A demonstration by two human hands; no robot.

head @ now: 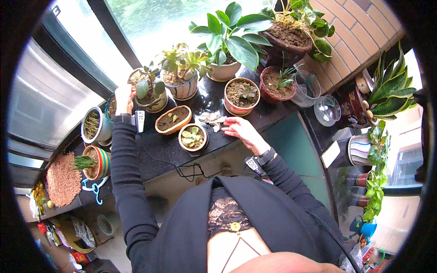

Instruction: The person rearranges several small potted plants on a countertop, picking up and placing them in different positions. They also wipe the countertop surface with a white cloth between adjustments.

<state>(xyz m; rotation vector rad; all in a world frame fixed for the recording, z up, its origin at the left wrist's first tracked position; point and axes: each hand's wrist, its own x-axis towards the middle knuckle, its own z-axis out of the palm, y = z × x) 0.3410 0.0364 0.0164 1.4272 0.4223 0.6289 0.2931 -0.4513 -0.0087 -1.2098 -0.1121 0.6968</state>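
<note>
At the far left of the counter, my left hand (125, 98) reaches to a potted succulent with broad round leaves (145, 89). Its fingertips meet the plant's left side; whether they grip anything is hidden. My right hand (245, 132) is over the counter's front edge with its fingers apart. Those fingertips are beside a crumpled whitish cloth or tissue (212, 119), seemingly touching its right end. Between my hands stand an oval terracotta planter (173, 120) with small sprouts and a small round pot (193, 137) with a pale green succulent. A round pot with a rosette succulent (241, 96) is just behind the cloth.
Along the window stand a striped succulent pot (181, 87), a large leafy plant (228, 37) and a reddish pot (277, 85). Clear plastic cups (327, 111) sit at right. A thin black cable (189, 171) hangs at the front edge. Reddish pellets (64, 179) lie at left.
</note>
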